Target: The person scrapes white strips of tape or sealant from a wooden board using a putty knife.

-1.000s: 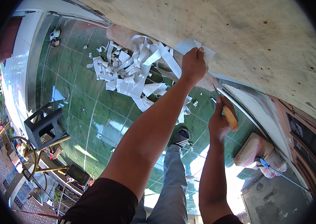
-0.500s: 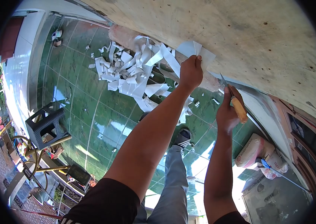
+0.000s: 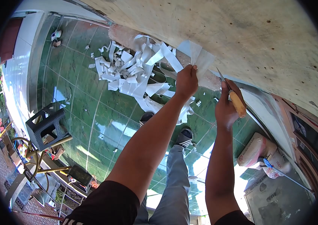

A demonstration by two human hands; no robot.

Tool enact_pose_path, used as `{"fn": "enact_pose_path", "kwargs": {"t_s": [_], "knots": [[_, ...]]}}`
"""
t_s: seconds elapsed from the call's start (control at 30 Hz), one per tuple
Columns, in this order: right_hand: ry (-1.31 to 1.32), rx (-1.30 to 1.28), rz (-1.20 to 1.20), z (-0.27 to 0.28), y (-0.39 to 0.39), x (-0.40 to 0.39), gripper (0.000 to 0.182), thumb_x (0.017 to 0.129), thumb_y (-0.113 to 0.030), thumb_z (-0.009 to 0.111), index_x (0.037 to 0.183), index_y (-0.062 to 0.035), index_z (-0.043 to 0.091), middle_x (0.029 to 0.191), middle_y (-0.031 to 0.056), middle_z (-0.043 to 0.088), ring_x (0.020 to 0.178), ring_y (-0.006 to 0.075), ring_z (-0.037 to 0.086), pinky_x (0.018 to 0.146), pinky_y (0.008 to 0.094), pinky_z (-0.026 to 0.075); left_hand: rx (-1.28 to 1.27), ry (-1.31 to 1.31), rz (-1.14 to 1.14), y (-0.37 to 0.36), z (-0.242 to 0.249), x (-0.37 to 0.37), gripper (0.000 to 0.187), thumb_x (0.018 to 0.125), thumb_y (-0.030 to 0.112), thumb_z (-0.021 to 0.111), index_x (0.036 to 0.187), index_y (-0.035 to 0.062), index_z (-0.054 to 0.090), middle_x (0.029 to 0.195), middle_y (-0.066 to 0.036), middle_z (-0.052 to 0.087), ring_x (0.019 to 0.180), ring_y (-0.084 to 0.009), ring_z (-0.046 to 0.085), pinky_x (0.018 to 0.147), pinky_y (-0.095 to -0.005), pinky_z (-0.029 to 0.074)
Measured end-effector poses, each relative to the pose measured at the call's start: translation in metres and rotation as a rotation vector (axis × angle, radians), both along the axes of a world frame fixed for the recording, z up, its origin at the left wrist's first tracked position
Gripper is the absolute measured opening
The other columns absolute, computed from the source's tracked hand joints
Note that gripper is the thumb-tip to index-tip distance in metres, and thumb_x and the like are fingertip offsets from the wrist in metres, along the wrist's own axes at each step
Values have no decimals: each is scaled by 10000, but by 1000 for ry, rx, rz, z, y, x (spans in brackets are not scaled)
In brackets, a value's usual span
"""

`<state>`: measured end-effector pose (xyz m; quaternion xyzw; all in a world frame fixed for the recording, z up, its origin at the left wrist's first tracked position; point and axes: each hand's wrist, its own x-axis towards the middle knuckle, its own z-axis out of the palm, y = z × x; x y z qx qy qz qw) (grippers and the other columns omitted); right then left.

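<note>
My left hand (image 3: 187, 80) is closed in a pinch on the lower edge of a thin, translucent white sheet (image 3: 204, 60). This sheet stretches from the fingers up to the edge of a large wooden board (image 3: 256, 37). In my right hand (image 3: 228, 108) is a knife with a wooden handle (image 3: 237, 104); its pointed blade (image 3: 219, 74) points up and left, close to the board's edge. The fingers wrap the knife near where blade and handle meet. Beneath my left hand, a heap of curled white strips (image 3: 132, 71) lies on the floor.
Green tiles (image 3: 82, 108) cover the floor. A dark plastic stool (image 3: 48, 125) stands at left, near a bicycle (image 3: 35, 161). At right are a printed sack (image 3: 256, 150), a blue-headed stick (image 3: 286, 174) and a grey panel (image 3: 279, 198). My sandalled foot (image 3: 184, 137) is below.
My left hand has moved a little down and left, drawing the white sheet with it. My right hand has shifted slightly left with the knife, whose tip is now higher.
</note>
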<state>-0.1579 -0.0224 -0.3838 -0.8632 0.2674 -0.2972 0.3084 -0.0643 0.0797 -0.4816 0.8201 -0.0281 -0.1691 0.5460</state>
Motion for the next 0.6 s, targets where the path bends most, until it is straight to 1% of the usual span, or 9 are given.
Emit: {"fn": "enact_pose_path", "kwargs": {"t_s": [0.1,0.2,0.3,0.5,0.6], "knots": [[-8,22,-20,-5,3,-3,109,911,-29,789,1016,-8,766,984,139,783,892,268,770,802,353,611,-6,27,-4,3,-1,-2,343,1077,241,531,860,-14,605,729,-282,620,735,-515,613,641,-546,442],[5,24,-12,-3,6,-6,109,914,-27,786,1019,-10,763,982,140,781,888,264,767,794,351,610,-4,0,-18,7,-5,-3,339,1076,239,534,860,-12,606,727,-277,621,734,-515,613,639,-546,443],[16,63,-16,-7,7,-10,110,919,-29,783,1025,-10,758,978,141,779,878,263,763,791,349,609,0,5,-19,10,-8,-6,337,1075,235,535,855,-10,607,723,-272,623,734,-514,615,640,-549,446],[27,43,-34,-13,6,-14,112,924,-38,783,1028,-8,756,981,141,778,867,264,761,784,350,609,56,19,-51,21,-20,-19,332,1072,239,535,858,-3,612,725,-270,628,737,-514,621,646,-571,442],[22,34,-22,-17,8,-19,113,926,-42,782,1030,-5,757,987,140,778,877,266,760,784,350,609,76,41,-67,36,-31,-30,345,1080,256,521,885,-13,612,742,-272,625,740,-491,624,647,-524,449]]}}
